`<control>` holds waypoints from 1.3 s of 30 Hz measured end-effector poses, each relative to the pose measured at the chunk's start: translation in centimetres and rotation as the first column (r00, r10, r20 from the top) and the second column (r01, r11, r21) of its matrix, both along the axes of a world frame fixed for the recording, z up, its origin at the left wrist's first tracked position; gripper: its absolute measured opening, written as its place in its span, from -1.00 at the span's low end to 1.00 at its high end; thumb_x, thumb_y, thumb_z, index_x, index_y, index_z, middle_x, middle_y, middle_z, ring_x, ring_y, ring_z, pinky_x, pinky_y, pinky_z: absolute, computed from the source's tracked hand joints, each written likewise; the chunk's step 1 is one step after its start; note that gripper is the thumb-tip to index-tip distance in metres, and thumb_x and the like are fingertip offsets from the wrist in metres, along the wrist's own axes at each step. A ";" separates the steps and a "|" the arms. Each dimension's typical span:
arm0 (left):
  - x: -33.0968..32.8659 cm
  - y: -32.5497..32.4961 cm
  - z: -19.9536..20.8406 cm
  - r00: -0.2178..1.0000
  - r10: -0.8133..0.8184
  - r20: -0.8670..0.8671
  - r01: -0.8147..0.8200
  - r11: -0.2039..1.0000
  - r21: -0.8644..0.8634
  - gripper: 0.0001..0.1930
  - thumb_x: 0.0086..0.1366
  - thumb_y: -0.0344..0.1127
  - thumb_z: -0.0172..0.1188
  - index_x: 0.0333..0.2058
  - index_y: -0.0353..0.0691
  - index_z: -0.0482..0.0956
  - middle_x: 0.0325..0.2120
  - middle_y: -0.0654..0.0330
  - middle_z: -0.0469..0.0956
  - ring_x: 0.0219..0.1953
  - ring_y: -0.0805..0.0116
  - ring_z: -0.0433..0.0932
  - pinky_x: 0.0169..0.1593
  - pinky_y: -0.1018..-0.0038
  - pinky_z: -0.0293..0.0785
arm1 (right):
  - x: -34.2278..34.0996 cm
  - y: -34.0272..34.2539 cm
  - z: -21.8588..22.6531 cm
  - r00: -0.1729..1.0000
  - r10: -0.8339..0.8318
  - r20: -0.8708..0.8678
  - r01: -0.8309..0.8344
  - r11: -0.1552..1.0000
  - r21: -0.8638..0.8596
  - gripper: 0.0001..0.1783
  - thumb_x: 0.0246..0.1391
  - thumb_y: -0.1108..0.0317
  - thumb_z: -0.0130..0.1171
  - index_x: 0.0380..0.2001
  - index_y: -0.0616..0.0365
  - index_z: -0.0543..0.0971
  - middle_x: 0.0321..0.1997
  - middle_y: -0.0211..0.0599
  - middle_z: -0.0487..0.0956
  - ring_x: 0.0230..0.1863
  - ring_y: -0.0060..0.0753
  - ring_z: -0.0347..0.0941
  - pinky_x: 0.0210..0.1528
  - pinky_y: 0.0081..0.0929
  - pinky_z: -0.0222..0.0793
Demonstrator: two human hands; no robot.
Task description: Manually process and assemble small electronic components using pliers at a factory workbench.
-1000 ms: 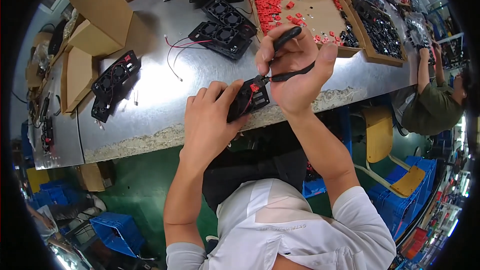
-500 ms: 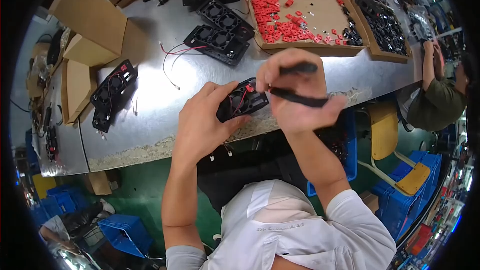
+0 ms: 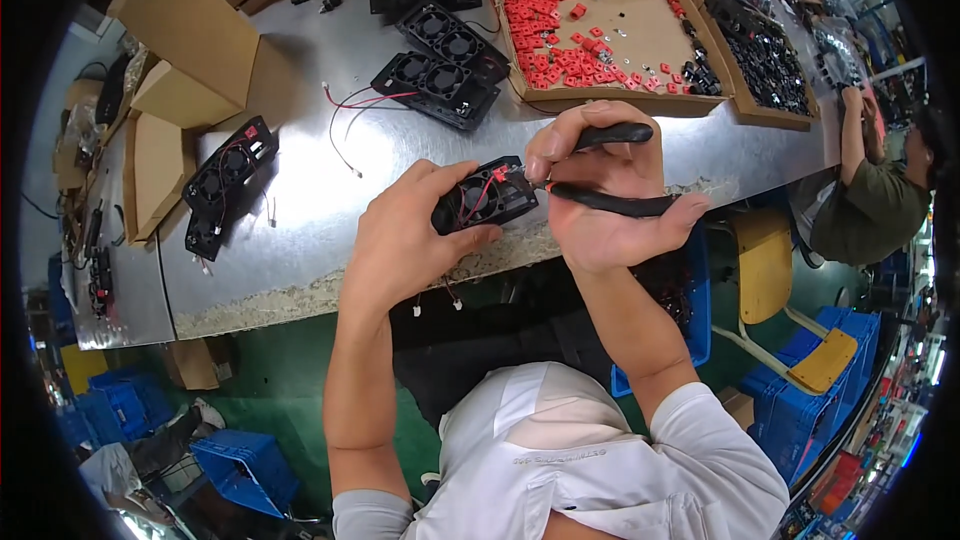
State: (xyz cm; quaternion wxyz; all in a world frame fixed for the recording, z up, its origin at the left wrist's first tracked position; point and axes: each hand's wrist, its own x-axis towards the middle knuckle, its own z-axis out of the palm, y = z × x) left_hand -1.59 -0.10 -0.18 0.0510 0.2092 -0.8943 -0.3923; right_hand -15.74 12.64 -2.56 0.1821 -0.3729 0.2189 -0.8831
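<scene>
My left hand (image 3: 405, 230) is wrapped round a black fan unit (image 3: 508, 196) at the table's front edge. The unit has a red connector block (image 3: 499, 174) and thin red and black wires, and two white plugs dangle below the edge. In my right hand (image 3: 610, 220) are pliers with black handles (image 3: 612, 202), the handles spread apart. Their jaws are at the right end of the unit, close to the red block; my fingers partly hide the tips. Whether the jaws touch the unit I cannot tell.
Several more fan units (image 3: 440, 80) lie stacked at the back, and another fan unit (image 3: 228, 185) lies to the left beside an open cardboard box (image 3: 190, 50). A shallow carton (image 3: 640, 93) holds red blocks. Small black parts (image 3: 765, 65) fill a tray. A co-worker (image 3: 875, 210) works at the right.
The pliers and my right hand have shifted slightly right and turned, now sharp rather than blurred. The fan unit has tilted slightly in my left hand.
</scene>
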 end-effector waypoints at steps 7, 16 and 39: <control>0.1 0.2 -0.1 1.000 -0.002 -0.025 0.002 1.000 -0.022 -0.37 0.03 -0.10 0.53 0.10 -0.12 0.61 -0.25 0.08 0.56 -0.15 0.00 0.59 -0.06 0.22 0.50 | 0.5 0.0 0.2 0.993 -0.096 0.069 0.086 0.987 0.137 0.16 0.00 -0.77 -0.29 -0.01 0.25 0.47 -0.32 -0.05 0.49 -0.38 -0.15 0.41 -0.30 -0.23 0.39; 0.2 0.9 -0.5 0.999 0.010 -0.048 -0.011 0.999 -0.032 -0.38 -0.01 -0.19 0.54 0.09 -0.11 0.61 -0.24 0.12 0.57 -0.16 -0.01 0.59 -0.10 0.17 0.48 | 1.4 -0.6 1.8 0.987 -0.163 0.012 0.152 0.945 0.291 0.14 0.03 -0.77 -0.37 -0.14 0.26 0.44 -0.38 -0.07 0.47 -0.49 -0.24 0.35 -0.44 -0.34 0.34; 2.7 1.4 -1.6 0.987 0.015 -0.163 -0.075 0.928 -0.365 -0.33 0.01 -0.16 0.53 0.14 -0.09 0.56 -0.13 0.13 0.53 -0.12 0.02 0.55 -0.07 0.16 0.43 | -2.1 3.0 2.6 0.717 -0.083 -0.693 0.544 0.688 0.481 -0.18 0.28 -0.29 -0.01 0.19 0.33 0.42 -0.10 -0.18 0.47 -0.12 -0.26 0.42 0.03 -0.37 0.31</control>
